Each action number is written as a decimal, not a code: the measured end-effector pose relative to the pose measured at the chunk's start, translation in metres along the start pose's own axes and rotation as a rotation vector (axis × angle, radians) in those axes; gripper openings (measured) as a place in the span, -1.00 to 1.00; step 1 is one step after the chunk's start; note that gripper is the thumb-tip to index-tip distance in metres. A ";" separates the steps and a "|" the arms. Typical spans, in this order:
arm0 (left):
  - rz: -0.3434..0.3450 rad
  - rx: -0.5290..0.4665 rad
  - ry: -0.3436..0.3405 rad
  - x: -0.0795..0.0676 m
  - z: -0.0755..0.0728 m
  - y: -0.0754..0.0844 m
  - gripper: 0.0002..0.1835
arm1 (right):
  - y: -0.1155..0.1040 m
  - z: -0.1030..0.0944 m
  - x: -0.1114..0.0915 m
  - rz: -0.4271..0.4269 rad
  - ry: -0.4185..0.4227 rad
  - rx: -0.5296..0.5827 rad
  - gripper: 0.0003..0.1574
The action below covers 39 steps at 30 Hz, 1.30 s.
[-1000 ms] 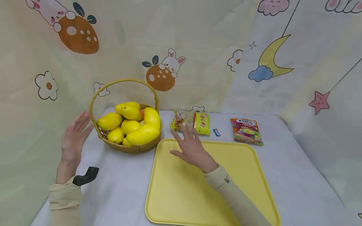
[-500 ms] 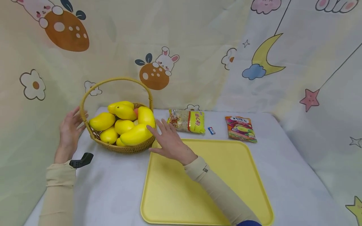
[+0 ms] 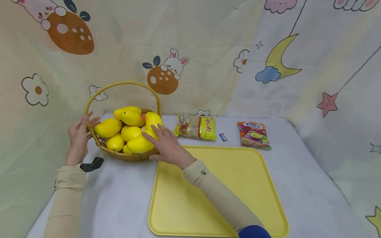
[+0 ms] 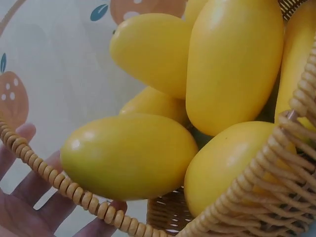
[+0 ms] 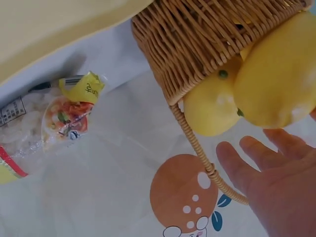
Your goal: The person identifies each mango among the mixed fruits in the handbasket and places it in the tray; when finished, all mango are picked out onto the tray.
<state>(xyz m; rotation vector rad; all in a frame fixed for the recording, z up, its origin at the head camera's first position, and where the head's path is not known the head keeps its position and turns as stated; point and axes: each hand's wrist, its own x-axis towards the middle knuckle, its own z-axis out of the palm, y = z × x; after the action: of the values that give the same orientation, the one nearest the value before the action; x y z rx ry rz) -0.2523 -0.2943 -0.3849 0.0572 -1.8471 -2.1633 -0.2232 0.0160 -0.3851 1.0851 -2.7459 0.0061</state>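
A wicker basket [image 3: 131, 158] with a tall hoop handle [image 3: 122, 84] holds a heap of yellow mangoes [image 3: 130, 133]. At its left side is my left hand [image 3: 78, 137], fingers extended by the foot of the handle; in the left wrist view the fingers [image 4: 49, 197] show behind the beaded wicker edge. My right hand [image 3: 171, 148] reaches over the basket's right rim with spread fingers, overlapping the front right mango [image 3: 140, 144]. In the right wrist view its straight fingertips [image 5: 232, 153] are close to a mango [image 5: 276, 74]. A bit of red shows among the mangoes.
A yellow tray [image 3: 214, 198] lies in front, beneath my right forearm. Behind it are a clear-and-yellow food packet [image 3: 196, 127], a small blue-and-white wrapped piece [image 3: 223, 137] and a colourful Fox's candy bag [image 3: 254, 135]. Printed cloth [image 3: 208, 66] hangs behind the table.
My right hand has moved left from above the tray to the basket's right side. My left hand has come in against the basket's left side. The view has shifted slightly.
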 end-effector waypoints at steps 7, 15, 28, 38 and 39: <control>-0.002 0.009 -0.030 0.002 -0.004 0.001 -0.49 | 0.001 0.007 0.007 -0.036 0.027 0.012 0.12; -0.009 0.027 -0.010 0.002 -0.003 0.001 -0.45 | 0.000 0.012 0.015 -0.069 0.063 0.035 -0.02; -0.036 0.022 -0.022 0.002 -0.006 0.003 -0.47 | -0.001 0.009 0.011 -0.059 0.087 0.001 -0.07; 0.017 0.017 -0.027 0.003 -0.004 0.015 -0.52 | 0.021 0.004 -0.031 -0.037 0.141 0.120 -0.07; 0.014 0.018 -0.027 0.003 -0.004 0.016 -0.52 | 0.024 0.004 -0.037 -0.034 0.151 0.127 -0.08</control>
<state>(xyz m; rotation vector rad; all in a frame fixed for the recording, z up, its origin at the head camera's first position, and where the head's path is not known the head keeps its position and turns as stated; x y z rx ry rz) -0.2514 -0.3012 -0.3698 0.0186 -1.8764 -2.1486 -0.2136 0.0588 -0.3937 1.1136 -2.6221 0.2508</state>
